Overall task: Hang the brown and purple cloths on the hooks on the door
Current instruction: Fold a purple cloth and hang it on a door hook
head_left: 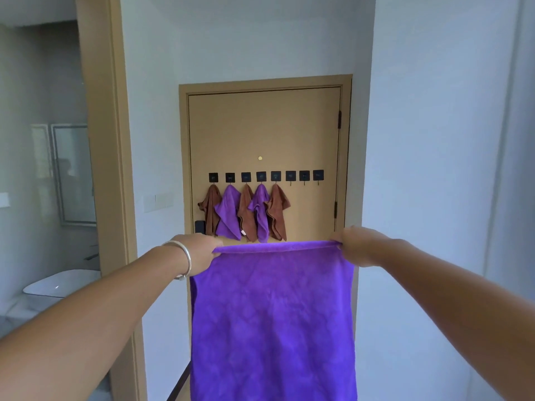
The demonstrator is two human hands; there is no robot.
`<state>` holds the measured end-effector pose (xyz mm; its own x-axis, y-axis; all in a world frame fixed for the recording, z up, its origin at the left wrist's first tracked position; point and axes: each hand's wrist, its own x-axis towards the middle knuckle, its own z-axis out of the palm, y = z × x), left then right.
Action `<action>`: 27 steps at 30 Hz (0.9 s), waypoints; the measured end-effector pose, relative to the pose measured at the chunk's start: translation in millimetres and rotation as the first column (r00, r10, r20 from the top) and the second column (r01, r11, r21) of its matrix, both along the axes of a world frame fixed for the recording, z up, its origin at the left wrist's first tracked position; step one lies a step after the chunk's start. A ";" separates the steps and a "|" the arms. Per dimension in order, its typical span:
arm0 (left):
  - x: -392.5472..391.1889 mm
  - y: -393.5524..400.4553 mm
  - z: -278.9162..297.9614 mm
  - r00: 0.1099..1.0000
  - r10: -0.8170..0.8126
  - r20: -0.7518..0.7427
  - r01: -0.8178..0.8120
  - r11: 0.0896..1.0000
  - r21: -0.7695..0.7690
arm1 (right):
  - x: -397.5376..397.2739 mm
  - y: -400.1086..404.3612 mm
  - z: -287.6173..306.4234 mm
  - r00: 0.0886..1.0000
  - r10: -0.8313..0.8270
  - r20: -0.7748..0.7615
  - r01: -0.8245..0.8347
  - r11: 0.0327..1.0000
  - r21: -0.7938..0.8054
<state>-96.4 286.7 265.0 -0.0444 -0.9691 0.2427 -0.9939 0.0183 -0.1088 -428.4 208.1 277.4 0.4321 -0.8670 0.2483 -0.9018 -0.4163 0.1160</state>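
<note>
Head view: I've got both arms stretched fwd toward the tan door [265,131] at 12 o'clock. My left hand [199,253], silver bangle [185,260] on the wrist, is pinching the top left corner of a big purple cloth [273,319]; my right hand [354,246] is pinching the top right corner. Both hands closed on the top hem, which runs taut btwn them, and the cloth hangs flat straight down toward 6 o'clock, out of the bottom of the view.

On the door, a row of eight black square hooks [265,176] runs 9 to 3 o'clock, just under a small brass peephole [260,158]. The five hooks on the 9 o'clock side are loaded, alternating: brown cloth [211,208], purple cloth, 2nd hook [228,212], brown cloth, 3rd hook [247,215], purple cloth, 4th hook [260,209], brown cloth, 5th hook [278,211]. Each hangs bunched from a corner, neighbours touching or overlapping. The three hooks on the 3 o'clock side are bare.

At 9 o'clock, past a tan door frame [115,157], there's a bathroom w/ a mirror [73,175] and a white basin [58,283]. White wall [428,140] at 3 o'clock.
</note>
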 end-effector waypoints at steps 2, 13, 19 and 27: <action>-1.8 -34.1 7.0 1.000 0.014 0.017 -0.014 1.000 -0.008 | 0.7 -38.1 4.4 1.000 -0.005 0.014 0.005 1.000 -0.008; -3.4 -202.9 20.2 0.997 0.047 0.053 -0.043 0.997 -0.066 | 2.5 -213.2 13.7 0.998 -0.010 0.068 0.011 1.000 -0.008; 7.6 -289.1 7.4 0.995 0.028 0.092 -0.024 0.999 -0.043 | 12.0 -293.9 -3.0 0.999 -0.030 0.043 0.030 0.999 0.017; 43.6 -424.6 19.6 0.994 -0.037 0.107 0.050 0.992 -0.114 | 41.3 -411.0 4.4 0.995 -0.091 0.051 0.091 0.996 0.001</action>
<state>-52.8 -137.9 284.6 -0.1169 -0.9312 0.3454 -0.9754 0.0423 -0.2163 -387.1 -202.9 281.8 0.3383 -0.9016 0.2695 -0.9407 -0.3321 0.0696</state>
